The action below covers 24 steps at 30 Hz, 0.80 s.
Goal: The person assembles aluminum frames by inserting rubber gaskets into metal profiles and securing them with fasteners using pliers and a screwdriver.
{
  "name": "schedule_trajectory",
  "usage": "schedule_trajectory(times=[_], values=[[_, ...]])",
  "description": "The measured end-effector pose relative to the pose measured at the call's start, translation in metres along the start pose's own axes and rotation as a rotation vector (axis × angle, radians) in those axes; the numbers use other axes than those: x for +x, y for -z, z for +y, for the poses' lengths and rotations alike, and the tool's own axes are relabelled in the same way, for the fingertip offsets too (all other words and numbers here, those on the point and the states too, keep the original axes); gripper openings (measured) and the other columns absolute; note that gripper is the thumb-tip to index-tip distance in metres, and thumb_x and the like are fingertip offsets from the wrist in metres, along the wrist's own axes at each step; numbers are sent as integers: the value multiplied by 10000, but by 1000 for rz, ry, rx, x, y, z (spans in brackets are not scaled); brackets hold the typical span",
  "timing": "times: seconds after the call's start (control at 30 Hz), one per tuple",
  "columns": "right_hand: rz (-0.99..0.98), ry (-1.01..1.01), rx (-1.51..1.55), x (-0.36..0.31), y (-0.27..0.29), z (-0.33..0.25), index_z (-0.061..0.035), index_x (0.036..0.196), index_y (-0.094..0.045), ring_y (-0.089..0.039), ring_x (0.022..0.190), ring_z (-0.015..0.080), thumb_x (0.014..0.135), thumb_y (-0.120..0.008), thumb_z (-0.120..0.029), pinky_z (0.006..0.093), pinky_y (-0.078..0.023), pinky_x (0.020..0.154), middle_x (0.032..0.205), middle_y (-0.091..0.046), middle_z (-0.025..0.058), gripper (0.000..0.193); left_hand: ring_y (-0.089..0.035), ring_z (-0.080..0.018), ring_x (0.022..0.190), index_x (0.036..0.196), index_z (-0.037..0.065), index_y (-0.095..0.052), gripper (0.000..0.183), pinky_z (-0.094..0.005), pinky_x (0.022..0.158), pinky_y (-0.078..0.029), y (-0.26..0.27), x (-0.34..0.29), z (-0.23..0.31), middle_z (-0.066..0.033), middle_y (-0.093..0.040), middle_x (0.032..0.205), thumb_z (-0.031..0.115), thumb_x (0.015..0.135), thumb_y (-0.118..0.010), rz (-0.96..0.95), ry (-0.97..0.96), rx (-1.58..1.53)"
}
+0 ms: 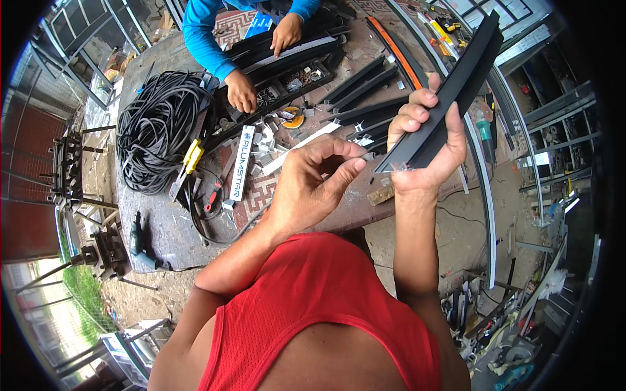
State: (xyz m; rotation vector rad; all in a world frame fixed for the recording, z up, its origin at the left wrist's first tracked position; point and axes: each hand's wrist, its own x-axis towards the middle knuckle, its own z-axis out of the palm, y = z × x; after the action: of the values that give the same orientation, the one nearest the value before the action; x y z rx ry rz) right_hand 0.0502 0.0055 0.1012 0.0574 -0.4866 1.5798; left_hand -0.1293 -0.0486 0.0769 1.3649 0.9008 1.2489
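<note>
My right hand (447,153) is wrapped round a long black metal profile (450,91), which slants up to the far right. Its near cut end lies close to my left hand. My left hand (313,182) is closed in a pinch, thumb against forefinger, beside that end. A small grey piece (368,156) shows at its fingertips; its kind is too small to make out. On the table beyond lie more black profiles (362,85) and scattered small silvery metal pieces (264,140).
Across the table, a co-worker's blue-sleeved arm (202,39) reaches a parts tray (293,85). A coil of black cord (160,130), yellow-handled cutters (193,156) and a drill (138,241) lie left. Another power tool (484,133) and long metal strips stand right.
</note>
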Motion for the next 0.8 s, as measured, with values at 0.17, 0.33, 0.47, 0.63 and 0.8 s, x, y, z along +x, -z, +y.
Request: schedule_trajectory(times=[0.17, 0.33, 0.47, 0.63, 0.8], values=[[80, 43, -76, 5, -2, 1, 10, 1364, -520, -585, 879, 187, 1004, -589, -204, 324, -527, 760, 1022, -570, 90, 425, -567, -43, 743, 989, -36, -675, 148, -207, 641, -454, -4, -3, 0, -14, -644, 840, 112, 995, -672, -7, 56, 61], [182, 122, -178, 4, -11, 11, -27, 1299, -549, -577, 867, 187, 997, -600, -210, 326, -527, 760, 1006, -571, 86, 357, -544, -67, 658, 944, -21, -680, 134, -248, 574, -434, -8, -4, -2, -31, -618, 759, 109, 979, -684, 79, -2, 170], [228, 203, -286, 4, -15, 12, -52, 1276, -538, -578, 864, 189, 993, -605, -217, 326, -530, 756, 996, -570, 92, 335, -539, -71, 647, 919, -21, -644, 133, -248, 574, -435, -9, -5, -5, -36, -613, 753, 94, 981, -670, 85, 25, 121], [222, 225, -304, 3, -19, 16, -63, 1284, -526, -581, 853, 190, 995, -602, -219, 327, -529, 744, 991, -569, 94, 338, -546, -79, 657, 920, -19, -631, 108, -271, 576, -449, -12, -3, -12, -44, -613, 771, 69, 972, -668, 121, -122, 150], [216, 223, -317, 2, -18, 19, -69, 1282, -526, -582, 852, 191, 992, -606, -229, 328, -528, 742, 991, -572, 95, 340, -599, -182, 651, 910, -12, -617, 85, -307, 585, -479, -12, -1, -13, -101, -607, 820, 13, 909, -698, 155, -279, 377]])
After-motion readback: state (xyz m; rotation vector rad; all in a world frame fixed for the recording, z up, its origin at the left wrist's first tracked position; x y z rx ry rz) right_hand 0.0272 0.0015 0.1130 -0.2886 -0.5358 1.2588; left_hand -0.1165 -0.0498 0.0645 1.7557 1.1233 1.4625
